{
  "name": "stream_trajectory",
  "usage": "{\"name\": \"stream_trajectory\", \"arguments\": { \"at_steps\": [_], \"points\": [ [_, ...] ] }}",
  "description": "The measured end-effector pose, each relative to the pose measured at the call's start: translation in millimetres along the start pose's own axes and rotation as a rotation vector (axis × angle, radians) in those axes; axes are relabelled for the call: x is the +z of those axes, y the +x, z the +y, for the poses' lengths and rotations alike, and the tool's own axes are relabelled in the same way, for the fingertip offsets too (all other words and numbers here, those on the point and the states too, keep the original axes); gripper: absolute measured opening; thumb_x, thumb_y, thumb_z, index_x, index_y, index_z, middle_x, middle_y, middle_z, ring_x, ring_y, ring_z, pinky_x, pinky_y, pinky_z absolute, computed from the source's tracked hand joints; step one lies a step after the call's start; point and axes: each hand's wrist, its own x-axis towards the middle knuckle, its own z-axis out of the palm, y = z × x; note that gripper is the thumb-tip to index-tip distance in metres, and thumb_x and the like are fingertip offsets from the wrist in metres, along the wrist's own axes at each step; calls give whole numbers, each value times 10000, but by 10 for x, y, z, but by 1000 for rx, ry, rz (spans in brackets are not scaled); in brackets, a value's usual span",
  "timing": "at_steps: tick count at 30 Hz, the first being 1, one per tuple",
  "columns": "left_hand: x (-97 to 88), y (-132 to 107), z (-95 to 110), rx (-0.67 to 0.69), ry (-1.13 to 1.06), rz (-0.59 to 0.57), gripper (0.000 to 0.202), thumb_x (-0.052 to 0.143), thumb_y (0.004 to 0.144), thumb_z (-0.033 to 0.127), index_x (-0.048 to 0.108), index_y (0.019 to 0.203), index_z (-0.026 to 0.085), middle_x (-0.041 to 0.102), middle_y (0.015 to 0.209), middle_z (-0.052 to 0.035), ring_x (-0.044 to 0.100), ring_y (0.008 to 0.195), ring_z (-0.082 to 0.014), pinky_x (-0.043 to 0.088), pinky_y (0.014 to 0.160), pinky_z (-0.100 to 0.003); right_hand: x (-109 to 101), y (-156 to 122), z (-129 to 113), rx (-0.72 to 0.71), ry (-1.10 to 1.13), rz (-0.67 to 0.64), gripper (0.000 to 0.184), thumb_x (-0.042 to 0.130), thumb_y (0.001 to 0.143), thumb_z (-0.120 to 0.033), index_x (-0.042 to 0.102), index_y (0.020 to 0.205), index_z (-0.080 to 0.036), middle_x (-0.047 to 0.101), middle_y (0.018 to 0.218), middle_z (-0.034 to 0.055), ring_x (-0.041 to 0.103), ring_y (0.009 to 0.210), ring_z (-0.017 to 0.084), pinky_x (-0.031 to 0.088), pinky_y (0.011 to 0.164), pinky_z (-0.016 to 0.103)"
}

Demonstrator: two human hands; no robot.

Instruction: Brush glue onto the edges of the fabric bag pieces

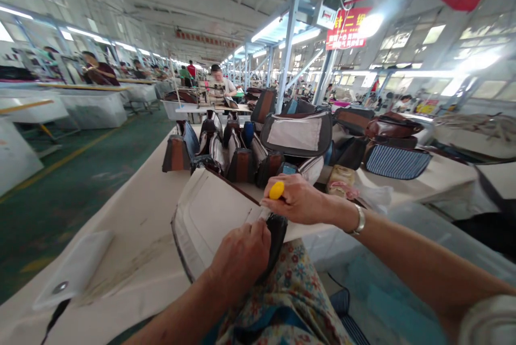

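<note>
A bag piece with a pale lining side and dark edges [213,210] lies tilted at the table's front, partly over my lap. My left hand [244,248] is closed on its right-hand edge, fingers bent and pressed together. Just above it, my right hand [296,200] grips a tool by its yellow rounded handle [277,190]. The tool's working end is hidden behind the fingers, so its kind does not show. Both hands are close together at the bag's edge.
Several unfinished bags [242,165] stand in rows behind the work on the cloth-covered table [137,200]. A striped bag [397,162] sits to the right. A whitish flat case with a cord [76,270] lies front left. Co-workers sit at machines farther back.
</note>
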Motion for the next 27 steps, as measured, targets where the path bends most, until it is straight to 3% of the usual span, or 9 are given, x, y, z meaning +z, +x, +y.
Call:
{"name": "stream_trajectory", "arguments": {
  "at_steps": [6, 9, 12, 14, 17, 20, 23, 27],
  "points": [
    [-25, -71, -51, 15, 14, 36, 313, 463, 907, 55, 608, 1181, 96, 674, 994, -117, 680, 805, -223, 575, 626, -326, 30, 44, -83, 59, -37, 73, 229, 533, 962, -303, 602, 791, -167, 624, 749, 35, 555, 689, 144, 393, 685, 261],
    [-10, -107, -58, 12, 15, 30, 288, 467, 902, 58, 622, 1143, 97, 669, 950, -103, 675, 771, -215, 572, 617, -325, 41, 71, -128, 26, -9, -17, 227, 545, 948, -301, 594, 770, -169, 594, 721, 19, 515, 643, 124, 353, 622, 247],
    [13, -144, -39, 17, 26, 26, 278, 467, 902, 54, 625, 1126, 99, 664, 914, -98, 672, 764, -201, 564, 617, -301, 6, 112, -142, 55, -55, -84, 294, 574, 896, -255, 495, 624, -176, 456, 585, -34, 373, 527, 88, 254, 528, 247],
    [24, -165, -23, 27, 55, 43, 307, 464, 901, 45, 612, 1166, 90, 670, 934, -112, 678, 792, -206, 566, 626, -297, -20, 149, -155, 116, -51, -29, 359, 562, 895, -270, 429, 573, -181, 352, 533, -59, 283, 490, 75, 205, 500, 250],
    [33, -191, -20, 36, 88, 63, 345, 469, 892, 35, 600, 1208, 80, 679, 984, -133, 684, 809, -220, 576, 628, -311, 22, 201, -207, 146, -7, 49, 388, 536, 925, -332, 431, 584, -181, 359, 544, -57, 277, 498, 74, 209, 501, 245],
    [43, -229, -51, 21, 80, 87, 332, 482, 882, 32, 611, 1183, 86, 683, 940, -114, 680, 761, -211, 574, 607, -309, 112, 222, -260, 100, -24, -13, 351, 570, 901, -303, 442, 599, -178, 374, 570, -51, 278, 512, 74, 210, 508, 253],
    [74, -287, -120, -2, 11, 128, 255, 492, 896, 66, 627, 1109, 104, 676, 854, -74, 671, 716, -199, 571, 606, -304, 70, 205, -257, 107, -3, -60, 365, 579, 875, -255, 409, 561, -180, 319, 535, -62, 258, 489, 69, 194, 491, 253],
    [144, -362, -274, -150, -258, 257, 187, 482, 939, 162, 624, 1058, 135, 698, 863, -65, 693, 763, -191, 583, 681, -299, -125, 164, -244, 209, 130, 165, 353, 546, 913, -298, 486, 588, -174, 418, 538, -47, 349, 498, 79, 257, 497, 237]
  ]
}}
